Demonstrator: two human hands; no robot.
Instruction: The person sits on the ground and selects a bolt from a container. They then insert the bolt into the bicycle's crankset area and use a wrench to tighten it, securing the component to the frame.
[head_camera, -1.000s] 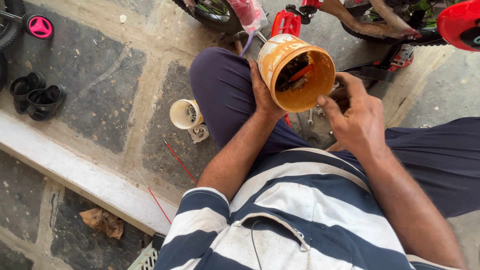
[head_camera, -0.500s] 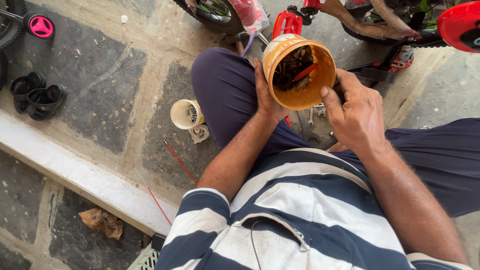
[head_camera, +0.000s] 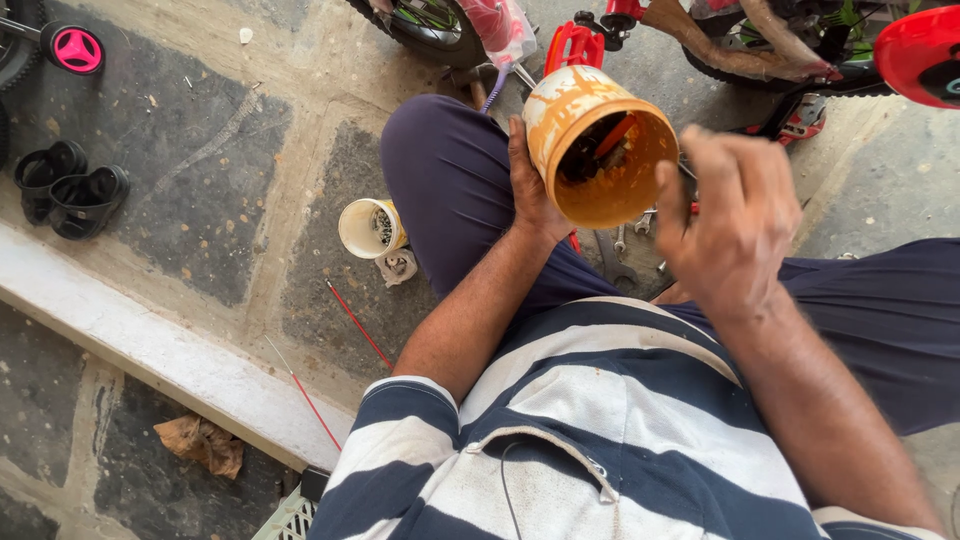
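Two hands were seen at the upper centre of the frame. The left hand (head_camera: 532, 195) was wrapped around a stained orange plastic tub (head_camera: 597, 150), tilted with its mouth toward the camera; dark and red parts lay inside. The right hand (head_camera: 735, 215) was raised just right of the rim, its fingers (head_camera: 700, 165) curled narrow; whether anything was pinched could not be told. A small white cup (head_camera: 368, 228) stood on the stone floor (head_camera: 180, 150), left of the knee.

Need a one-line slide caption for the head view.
Left hand tilts an orange tub of tools; right hand beside its rim.
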